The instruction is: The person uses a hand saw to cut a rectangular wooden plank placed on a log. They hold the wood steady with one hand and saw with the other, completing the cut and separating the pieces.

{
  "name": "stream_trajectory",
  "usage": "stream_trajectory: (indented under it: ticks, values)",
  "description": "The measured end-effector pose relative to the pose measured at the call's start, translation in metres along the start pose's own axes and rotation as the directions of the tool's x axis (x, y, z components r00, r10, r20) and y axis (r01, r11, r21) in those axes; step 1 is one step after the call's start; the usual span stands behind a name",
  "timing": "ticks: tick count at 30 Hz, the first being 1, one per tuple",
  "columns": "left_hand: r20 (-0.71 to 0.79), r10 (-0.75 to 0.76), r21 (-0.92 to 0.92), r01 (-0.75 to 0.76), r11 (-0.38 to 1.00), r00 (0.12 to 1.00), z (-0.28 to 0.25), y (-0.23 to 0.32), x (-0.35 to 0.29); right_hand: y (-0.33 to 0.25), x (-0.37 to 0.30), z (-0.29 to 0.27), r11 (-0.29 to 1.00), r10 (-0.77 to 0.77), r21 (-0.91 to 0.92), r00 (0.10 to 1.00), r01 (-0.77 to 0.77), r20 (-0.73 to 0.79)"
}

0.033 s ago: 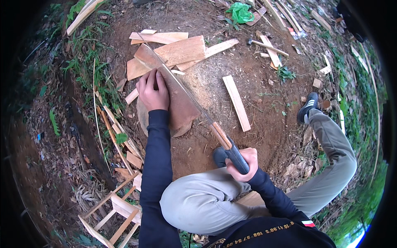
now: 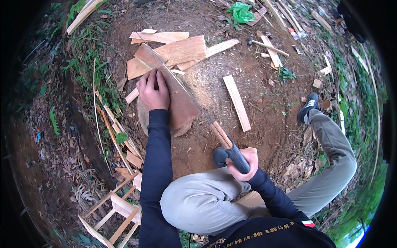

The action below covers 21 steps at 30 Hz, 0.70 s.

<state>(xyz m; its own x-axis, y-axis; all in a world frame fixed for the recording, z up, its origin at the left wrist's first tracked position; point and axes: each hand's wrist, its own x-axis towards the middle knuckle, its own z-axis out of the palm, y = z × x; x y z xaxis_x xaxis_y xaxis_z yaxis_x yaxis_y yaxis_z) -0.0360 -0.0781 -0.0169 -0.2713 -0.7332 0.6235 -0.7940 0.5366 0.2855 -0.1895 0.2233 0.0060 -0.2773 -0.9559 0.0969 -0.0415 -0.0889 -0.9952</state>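
My right hand [image 2: 243, 164] is closed round the straight black and wood handle of a hand saw [image 2: 221, 135]. Its long thin blade, seen nearly edge-on, runs up and left along the right side of a reddish-brown wooden board [image 2: 182, 105]. Bent fingers of my left hand [image 2: 154, 89] press on that board and hold it, with the blade close to the right of the fingertips. Beneath the board, a round wooden stump [image 2: 142, 115] shows partly. The saw's teeth and any cut in the board cannot be made out.
Offcut boards [image 2: 182, 48] lie beyond the stump, near sawdust [image 2: 202, 84]. Right of it are a loose strip [image 2: 237, 103] and a hammer [image 2: 271, 48]. A green plastic bag [image 2: 240, 13] lies at the back. At lower left is a small wooden frame [image 2: 113, 217].
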Motion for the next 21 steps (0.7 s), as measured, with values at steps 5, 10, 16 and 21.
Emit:
stream_trajectory:
  ticks: [5, 10, 16, 21]
  values:
    - [-0.01, 0.003, -0.016, -0.004, 1.0, 1.0, -0.001, 0.001, 0.001, 0.0, 0.0, 0.003, 0.999, 0.032, 0.008, 0.999, -0.032, 0.007]
    - [-0.024, -0.016, -0.033, 0.015, 0.999, 1.0, 0.0, 0.004, 0.002, 0.001, -0.009, 0.005, 0.998, 0.06, -0.003, 0.998, -0.06, 0.021]
    - [-0.034, -0.018, -0.04, 0.016, 0.999, 0.999, 0.001, -0.001, 0.001, -0.015, 0.003, -0.006, 0.991, 0.129, 0.007, 0.986, -0.131, 0.102]
    - [-0.034, -0.021, -0.011, 0.02, 1.0, 0.999, 0.001, 0.0, 0.001, -0.007, -0.001, -0.012, 0.993, 0.102, 0.032, 0.979, -0.11, 0.179]
